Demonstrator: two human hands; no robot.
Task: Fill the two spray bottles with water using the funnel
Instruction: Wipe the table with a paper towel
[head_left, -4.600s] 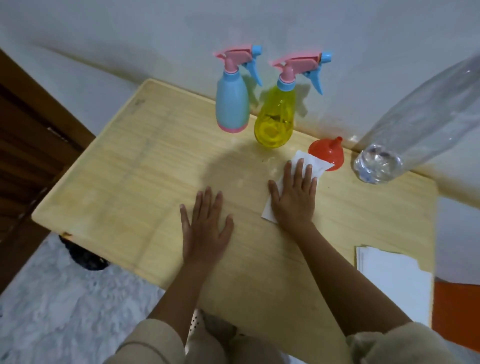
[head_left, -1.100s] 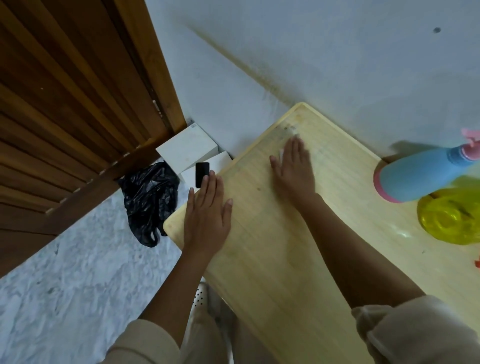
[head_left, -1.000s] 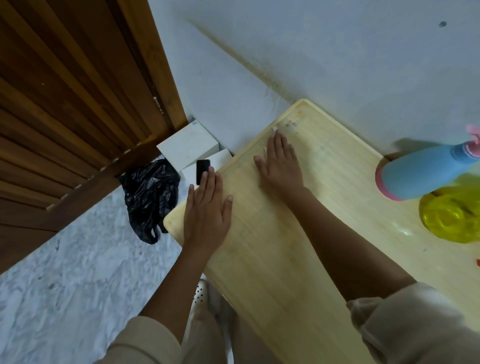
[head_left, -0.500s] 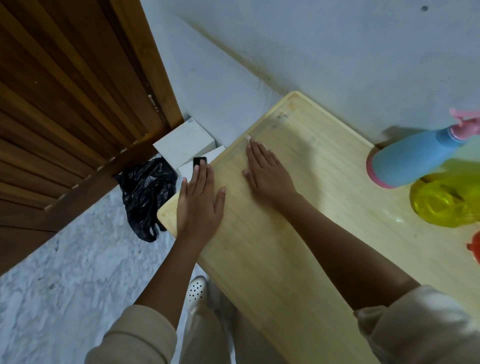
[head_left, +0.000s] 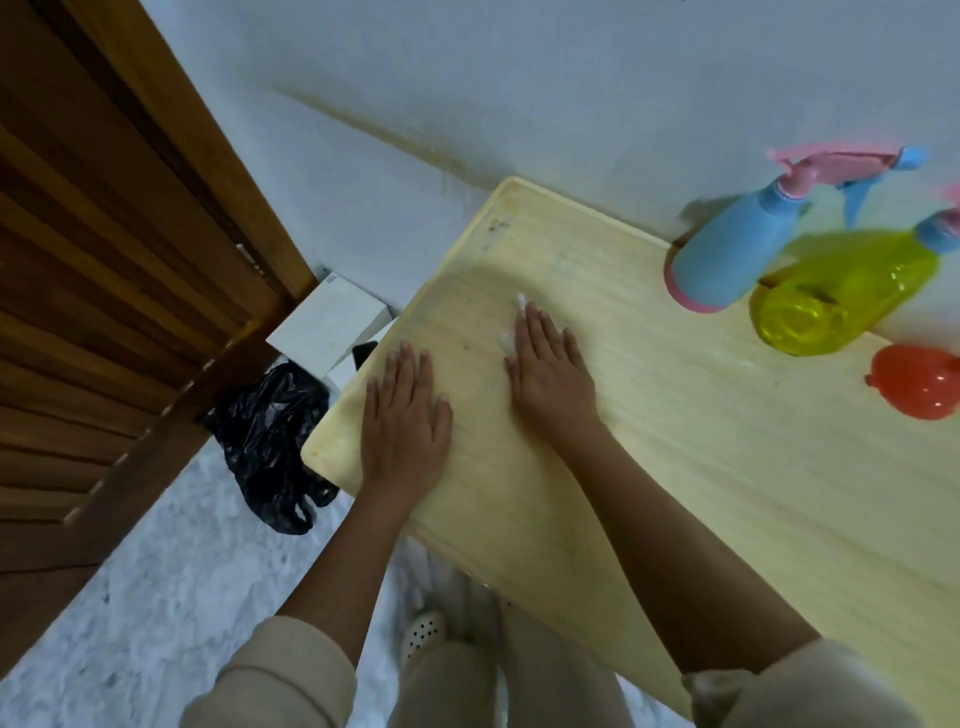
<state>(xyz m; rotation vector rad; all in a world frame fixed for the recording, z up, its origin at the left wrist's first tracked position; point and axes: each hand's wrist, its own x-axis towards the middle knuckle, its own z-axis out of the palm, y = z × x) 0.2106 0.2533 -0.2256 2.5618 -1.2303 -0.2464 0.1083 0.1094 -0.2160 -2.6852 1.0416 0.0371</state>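
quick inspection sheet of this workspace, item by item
surface: wooden table, bare wood, small dark mark near its far left corner
job's things: blue spray bottle and yellow spray bottle side by side by the wall; red funnel near them; no water container in view
clutter: white tissue, mostly hidden under the right hand
grippers: left hand flat on the table near its left edge; right hand flat, pressing the tissue
cables: nothing seen
surroundings: wooden door on the left; black bag and white boxes on the marbled floor
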